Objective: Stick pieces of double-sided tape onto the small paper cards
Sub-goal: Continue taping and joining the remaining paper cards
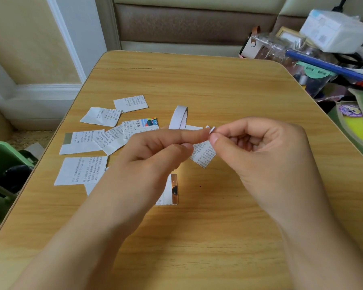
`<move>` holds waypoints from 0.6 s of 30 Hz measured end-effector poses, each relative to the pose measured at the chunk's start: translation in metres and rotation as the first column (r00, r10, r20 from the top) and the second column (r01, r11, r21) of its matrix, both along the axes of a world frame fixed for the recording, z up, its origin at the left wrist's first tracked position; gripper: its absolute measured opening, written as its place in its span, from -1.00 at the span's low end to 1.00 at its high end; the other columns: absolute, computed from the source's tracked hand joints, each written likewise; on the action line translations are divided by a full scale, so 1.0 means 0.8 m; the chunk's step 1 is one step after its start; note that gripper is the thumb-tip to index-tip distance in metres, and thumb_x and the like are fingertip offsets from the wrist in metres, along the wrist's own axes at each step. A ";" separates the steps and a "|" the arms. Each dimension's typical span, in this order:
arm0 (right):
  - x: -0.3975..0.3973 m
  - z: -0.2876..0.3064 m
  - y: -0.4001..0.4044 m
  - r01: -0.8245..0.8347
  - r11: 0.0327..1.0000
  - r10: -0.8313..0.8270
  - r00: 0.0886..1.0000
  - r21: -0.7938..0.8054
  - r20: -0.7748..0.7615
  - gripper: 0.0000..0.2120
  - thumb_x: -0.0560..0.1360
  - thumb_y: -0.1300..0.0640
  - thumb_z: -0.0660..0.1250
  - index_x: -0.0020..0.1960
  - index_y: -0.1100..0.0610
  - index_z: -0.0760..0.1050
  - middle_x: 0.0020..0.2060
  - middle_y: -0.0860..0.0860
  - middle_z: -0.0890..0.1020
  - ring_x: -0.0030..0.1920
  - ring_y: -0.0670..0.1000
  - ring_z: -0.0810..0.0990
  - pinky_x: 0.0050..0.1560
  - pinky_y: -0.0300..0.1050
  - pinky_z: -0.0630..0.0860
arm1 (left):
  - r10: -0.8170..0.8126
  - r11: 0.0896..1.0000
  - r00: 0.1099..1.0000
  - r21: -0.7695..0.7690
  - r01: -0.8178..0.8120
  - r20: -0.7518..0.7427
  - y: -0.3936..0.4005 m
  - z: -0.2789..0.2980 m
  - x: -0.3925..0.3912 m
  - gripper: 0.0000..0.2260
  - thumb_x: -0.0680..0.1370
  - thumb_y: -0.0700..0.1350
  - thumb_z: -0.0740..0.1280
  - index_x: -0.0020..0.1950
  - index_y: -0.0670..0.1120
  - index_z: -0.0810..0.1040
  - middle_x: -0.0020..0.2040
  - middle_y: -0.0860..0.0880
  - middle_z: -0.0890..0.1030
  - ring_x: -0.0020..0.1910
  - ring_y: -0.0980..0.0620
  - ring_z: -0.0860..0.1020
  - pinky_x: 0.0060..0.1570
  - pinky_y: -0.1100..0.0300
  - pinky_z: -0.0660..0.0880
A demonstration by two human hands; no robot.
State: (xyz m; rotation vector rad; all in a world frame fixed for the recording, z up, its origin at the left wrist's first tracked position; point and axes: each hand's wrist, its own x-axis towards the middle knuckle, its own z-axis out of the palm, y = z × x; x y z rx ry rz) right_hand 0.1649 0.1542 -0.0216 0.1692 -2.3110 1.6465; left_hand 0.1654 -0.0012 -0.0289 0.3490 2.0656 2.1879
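Observation:
Both hands are raised over the middle of the wooden table (197,237). My left hand (155,151) and my right hand (260,147) meet at the fingertips and pinch a small white piece of tape (211,130) between them. A printed paper card (203,153) hangs just under the fingertips; which hand holds it I cannot tell. The white roll of double-sided tape (179,118) stands on edge behind the left fingers. Several printed paper cards (82,170) lie spread on the table's left half. One more card (172,190) lies partly hidden under my left wrist.
A clear storage box with a green latch (310,74) and a heap of books and packets (333,30) stand off the table's back right corner. A green bin (2,158) sits at the left on the floor. A padded bench (187,24) runs behind.

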 end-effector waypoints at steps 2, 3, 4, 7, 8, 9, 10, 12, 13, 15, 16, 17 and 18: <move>-0.001 -0.001 0.000 -0.008 1.000 0.008 1.000 -0.003 -0.008 -0.90 0.35 0.16 0.48 -0.29 -0.01 0.64 -0.37 0.02 0.64 -0.38 -0.06 0.50 -0.33 -0.31 0.43 | -0.001 1.000 1.000 0.002 0.001 0.009 -0.001 -0.001 0.000 -0.71 0.40 -0.08 0.25 -0.03 0.16 0.69 -0.39 0.19 0.55 -0.29 0.25 0.47 -0.12 0.40 0.35; -0.001 -0.001 0.001 -0.014 1.000 0.014 1.000 -0.002 -0.010 -0.92 0.35 0.14 0.47 -0.27 -0.02 0.64 -0.36 0.01 0.65 -0.36 -0.01 0.52 -0.32 -0.29 0.45 | 0.003 1.000 1.000 -0.002 -0.003 0.010 -0.001 -0.001 -0.001 -0.72 0.40 -0.08 0.25 -0.04 0.17 0.70 -0.39 0.18 0.54 -0.29 0.23 0.45 -0.08 0.32 0.34; -0.001 -0.001 0.001 -0.021 1.000 0.021 1.000 -0.002 -0.009 -0.92 0.35 0.13 0.46 -0.26 -0.03 0.65 -0.35 0.00 0.66 -0.34 0.02 0.54 -0.31 -0.26 0.48 | 0.007 1.000 1.000 -0.006 -0.007 0.009 -0.001 -0.001 -0.001 -0.72 0.40 -0.08 0.25 -0.04 0.17 0.70 -0.40 0.18 0.53 -0.29 0.21 0.44 -0.07 0.26 0.32; 0.000 -0.001 0.001 -0.030 1.000 0.030 1.000 -0.002 0.005 -0.93 0.36 0.11 0.47 -0.25 -0.06 0.65 -0.33 -0.01 0.67 -0.31 0.05 0.57 -0.28 -0.21 0.50 | 0.020 0.999 0.999 -0.030 -0.021 -0.029 -0.001 0.000 0.001 -0.71 0.41 -0.10 0.24 -0.03 0.19 0.68 -0.43 0.21 0.52 -0.34 0.29 0.47 -0.19 0.47 0.33; 0.000 -0.002 0.001 -0.028 1.000 0.028 1.000 0.000 0.010 -0.92 0.37 0.12 0.48 -0.25 -0.05 0.65 -0.33 0.00 0.67 -0.32 0.04 0.56 -0.29 -0.22 0.50 | 0.035 0.997 0.998 -0.064 -0.038 -0.051 0.000 0.001 0.001 -0.71 0.41 -0.09 0.24 -0.04 0.20 0.67 -0.44 0.18 0.52 -0.37 0.30 0.47 -0.28 0.54 0.32; 0.000 -0.002 0.001 -0.027 1.000 0.027 0.999 0.000 0.017 -0.91 0.37 0.14 0.49 -0.26 -0.03 0.65 -0.34 0.01 0.66 -0.34 0.01 0.54 -0.31 -0.24 0.48 | 0.049 0.992 0.996 -0.111 -0.057 -0.071 0.001 0.002 0.003 -0.71 0.42 -0.08 0.24 -0.04 0.23 0.66 -0.41 0.12 0.55 -0.37 0.30 0.47 -0.31 0.56 0.32; -0.001 -0.003 0.001 -0.022 1.000 0.022 1.000 -0.002 0.022 -0.89 0.38 0.17 0.50 -0.28 -0.01 0.65 -0.35 0.02 0.65 -0.37 -0.03 0.52 -0.33 -0.28 0.46 | 0.058 0.985 0.994 -0.156 -0.071 -0.088 0.001 0.003 0.004 -0.71 0.42 -0.06 0.23 -0.04 0.27 0.65 -0.31 0.05 0.60 -0.32 0.30 0.49 -0.28 0.57 0.33; -0.001 -0.003 0.000 -0.005 1.000 0.005 1.000 0.002 0.029 -0.86 0.37 0.21 0.49 -0.32 0.02 0.64 -0.38 0.02 0.64 -0.40 -0.14 0.47 -0.36 -0.35 0.40 | 0.060 0.977 0.992 -0.197 -0.081 -0.112 0.001 0.003 0.005 -0.71 0.42 -0.05 0.23 -0.04 0.29 0.63 -0.15 0.07 0.65 -0.17 0.33 0.53 -0.19 0.60 0.32; -0.001 -0.003 -0.001 0.001 1.000 -0.001 0.999 0.003 0.032 -0.85 0.37 0.21 0.49 -0.33 0.02 0.64 -0.39 0.02 0.63 -0.41 -0.17 0.46 -0.36 -0.37 0.39 | 0.057 0.979 0.993 -0.191 -0.077 -0.107 0.001 0.004 0.005 -0.72 0.43 -0.06 0.24 -0.03 0.28 0.63 -0.16 0.09 0.65 -0.16 0.34 0.53 -0.18 0.61 0.31; -0.001 -0.002 -0.002 0.005 1.000 -0.005 0.999 0.005 0.033 -0.85 0.36 0.22 0.48 -0.34 0.02 0.64 -0.40 0.03 0.62 -0.42 -0.17 0.45 -0.37 -0.38 0.37 | 0.064 0.984 0.994 -0.161 -0.077 -0.086 0.002 0.004 0.005 -0.74 0.46 -0.08 0.30 -0.05 0.27 0.65 -0.30 0.11 0.59 -0.25 0.31 0.50 -0.25 0.60 0.31; -0.001 -0.002 -0.001 0.003 1.000 -0.003 1.000 0.004 0.030 -0.84 0.36 0.22 0.48 -0.34 0.03 0.63 -0.40 0.04 0.62 -0.42 -0.17 0.44 -0.37 -0.38 0.37 | 0.074 0.985 0.994 -0.149 -0.085 -0.077 0.002 0.003 0.004 -0.74 0.47 -0.10 0.31 -0.06 0.27 0.65 -0.37 0.14 0.53 -0.32 0.28 0.47 -0.31 0.59 0.31; -0.001 -0.002 -0.001 0.000 1.000 -0.001 1.000 0.001 0.028 -0.85 0.37 0.22 0.48 -0.34 0.03 0.63 -0.40 0.04 0.62 -0.42 -0.17 0.44 -0.37 -0.37 0.38 | 0.074 0.988 0.995 -0.129 -0.082 -0.066 0.002 0.003 0.004 -0.74 0.46 -0.10 0.30 -0.07 0.26 0.66 -0.42 0.17 0.48 -0.39 0.26 0.43 -0.37 0.57 0.30; -0.001 -0.002 -0.001 -0.003 1.000 0.003 1.000 -0.002 0.025 -0.85 0.37 0.22 0.48 -0.34 0.03 0.64 -0.40 0.03 0.62 -0.42 -0.17 0.44 -0.37 -0.37 0.38 | 0.065 0.992 0.997 -0.102 -0.070 -0.052 0.002 0.004 0.003 -0.73 0.43 -0.10 0.27 -0.07 0.23 0.67 -0.44 0.21 0.46 -0.46 0.26 0.40 -0.42 0.56 0.29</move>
